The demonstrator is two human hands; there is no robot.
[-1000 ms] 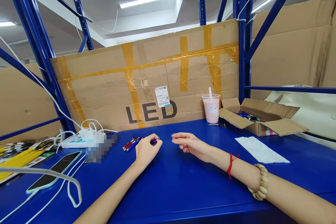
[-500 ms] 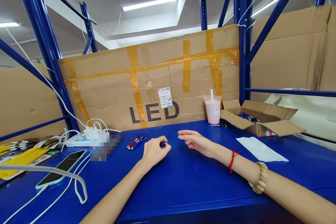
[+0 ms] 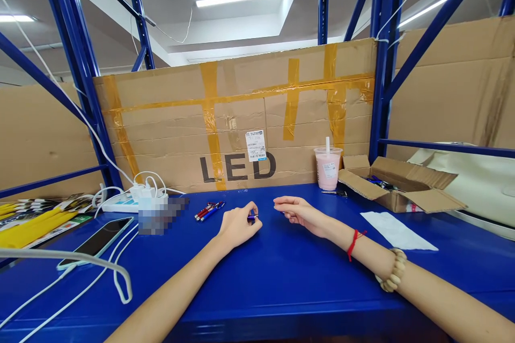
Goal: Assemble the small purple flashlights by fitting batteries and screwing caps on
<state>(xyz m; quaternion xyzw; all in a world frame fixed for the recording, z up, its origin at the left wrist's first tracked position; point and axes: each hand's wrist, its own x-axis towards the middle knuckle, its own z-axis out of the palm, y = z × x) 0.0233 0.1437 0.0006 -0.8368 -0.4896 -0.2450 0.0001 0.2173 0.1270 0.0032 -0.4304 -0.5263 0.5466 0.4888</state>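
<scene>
My left hand (image 3: 237,225) rests on the blue table (image 3: 281,278), its fingers curled round a small blue pen (image 3: 252,217) whose tip sticks out to the right. My right hand (image 3: 300,211) lies a little to the right of it, palm turned inward, fingers loosely bent and empty. A red string and a bead bracelet (image 3: 391,277) circle my right wrist. Just left of my left hand lie several red and blue pens (image 3: 209,210).
A taped cardboard sheet marked LED (image 3: 237,118) stands at the back. A pink drink cup (image 3: 328,167) and an open carton of pens (image 3: 396,187) sit back right, with a white paper (image 3: 396,230). At left lie a phone (image 3: 96,241), a power strip (image 3: 120,203) and white cables.
The view has shifted slightly. My left hand with the pen has drawn nearer my right hand; both hands stay low over the table.
</scene>
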